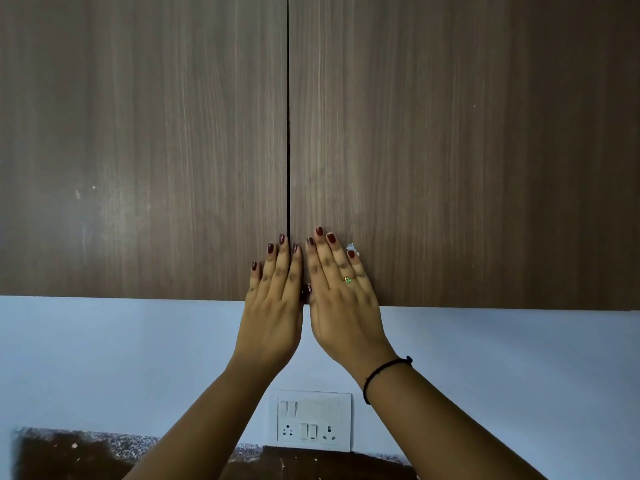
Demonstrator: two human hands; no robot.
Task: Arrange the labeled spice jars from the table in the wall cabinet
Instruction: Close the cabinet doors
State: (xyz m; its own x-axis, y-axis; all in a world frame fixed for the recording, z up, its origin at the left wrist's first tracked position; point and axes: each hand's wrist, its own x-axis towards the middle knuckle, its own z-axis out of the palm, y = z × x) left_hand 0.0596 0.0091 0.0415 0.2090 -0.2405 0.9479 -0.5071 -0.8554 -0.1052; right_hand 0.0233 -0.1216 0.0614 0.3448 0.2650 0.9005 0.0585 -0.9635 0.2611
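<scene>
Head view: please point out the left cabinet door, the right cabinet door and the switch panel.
left cabinet door (138,133), head view, bare middle of its wood face.
right cabinet door (467,133), head view, bare middle of its wood face.
switch panel (313,419), head view, centre of the white plate.

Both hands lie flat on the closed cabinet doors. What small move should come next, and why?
Probably hook the fingers of the left hand and right hand under the doors' lower edge and pull open: the left dark brown wood-grain cabinet door and the right dark brown wood-grain cabinet door are shut, no handle shows, and both flat hands lie beside the narrow dark gap.
</scene>
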